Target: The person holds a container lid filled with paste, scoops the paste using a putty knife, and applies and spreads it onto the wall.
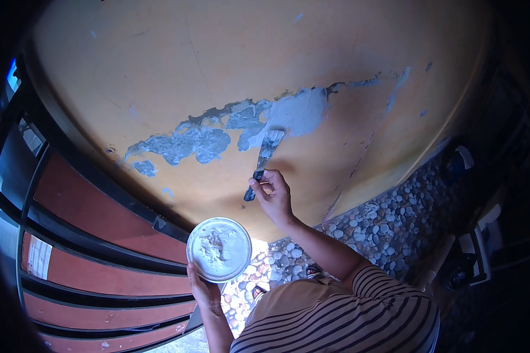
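My right hand point(271, 191) grips a putty knife point(267, 152) by its dark handle. White paste coats the end of the blade, which lies at the lower edge of a smooth pale filler patch point(300, 113) on the yellow wall point(218, 65). Left of that patch runs a band of peeled grey wall point(185, 144) with a ragged edge. Low in front of the wall, my left hand point(204, 286) holds a round tub point(248, 241) from its near left side. White putty point(229, 244) with a dug-out, lumpy middle fills the tub.
At the left stands a dark metal frame with red panels point(94, 265), close to my left arm. Pebble-patterned flooring point(388, 220) spreads below the wall. Dim white and dark items point(480, 247) stand at the far right. Thin peeled spots point(368, 82) continue rightward along the wall.
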A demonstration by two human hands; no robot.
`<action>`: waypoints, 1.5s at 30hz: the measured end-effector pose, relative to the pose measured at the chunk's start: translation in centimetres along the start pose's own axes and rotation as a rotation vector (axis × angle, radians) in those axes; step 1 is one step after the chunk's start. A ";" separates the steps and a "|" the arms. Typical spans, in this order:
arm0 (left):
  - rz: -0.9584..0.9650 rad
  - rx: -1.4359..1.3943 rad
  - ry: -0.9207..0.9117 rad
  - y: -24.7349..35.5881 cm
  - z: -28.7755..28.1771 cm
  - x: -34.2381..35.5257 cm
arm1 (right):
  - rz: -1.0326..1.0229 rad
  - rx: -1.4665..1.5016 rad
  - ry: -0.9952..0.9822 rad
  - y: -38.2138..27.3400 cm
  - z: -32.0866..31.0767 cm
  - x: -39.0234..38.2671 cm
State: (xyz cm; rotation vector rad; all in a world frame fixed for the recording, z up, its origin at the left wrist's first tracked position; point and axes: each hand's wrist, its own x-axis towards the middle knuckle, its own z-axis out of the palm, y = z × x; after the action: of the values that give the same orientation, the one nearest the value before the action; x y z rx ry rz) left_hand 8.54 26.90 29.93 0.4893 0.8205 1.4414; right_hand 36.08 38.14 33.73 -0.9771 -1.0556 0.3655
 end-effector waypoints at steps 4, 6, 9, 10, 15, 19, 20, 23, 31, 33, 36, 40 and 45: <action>0.003 0.017 -0.001 0.0 0.1 -0.6 | 0.052 -0.024 0.096 -1.2 -1.4 3.1; 0.003 0.033 0.011 -0.2 0.0 -1.0 | 0.059 -0.069 0.130 -1.0 -1.8 3.5; 0.003 0.057 0.034 -0.5 0.4 -1.8 | 0.093 -0.088 0.092 -0.7 -1.7 1.7; 0.003 0.066 0.043 -0.6 0.6 -2.0 | 0.113 -0.094 0.058 -0.2 -1.6 0.8; -0.008 0.013 0.004 -0.8 -0.1 -2.5 | 0.011 -0.049 0.028 -0.4 -1.7 -2.2; -0.018 0.009 0.006 -0.8 -0.4 -2.9 | 0.042 -0.059 0.125 -1.1 -2.1 0.3; -0.018 0.009 0.005 -0.8 -0.4 -2.9 | 0.042 -0.059 0.126 -0.8 -2.1 0.5; -0.001 0.017 0.006 -0.7 -0.8 -3.0 | 0.125 -0.044 0.104 0.0 -1.1 -0.2; 0.015 -0.021 0.052 0.8 -2.8 -2.1 | 0.126 0.189 -0.035 -0.1 2.2 -4.4; 0.020 -0.013 0.057 1.2 -3.4 -1.6 | 0.157 0.218 -0.001 -0.8 2.1 -3.2; 0.023 -0.011 0.062 1.4 -4.1 -1.0 | 0.194 0.243 0.034 -1.4 2.4 -2.1; 0.020 -0.003 0.053 1.8 -4.5 -0.5 | 0.321 0.309 0.033 -0.8 4.2 -2.5; 0.027 0.021 0.062 2.3 -5.3 -0.3 | 0.416 0.334 -0.072 -1.2 6.3 -3.9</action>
State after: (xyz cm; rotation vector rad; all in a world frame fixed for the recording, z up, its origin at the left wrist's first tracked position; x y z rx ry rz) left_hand 3.11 25.91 28.21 0.4752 0.8822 1.4804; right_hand 28.55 37.97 33.41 -0.8804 -0.8152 0.8952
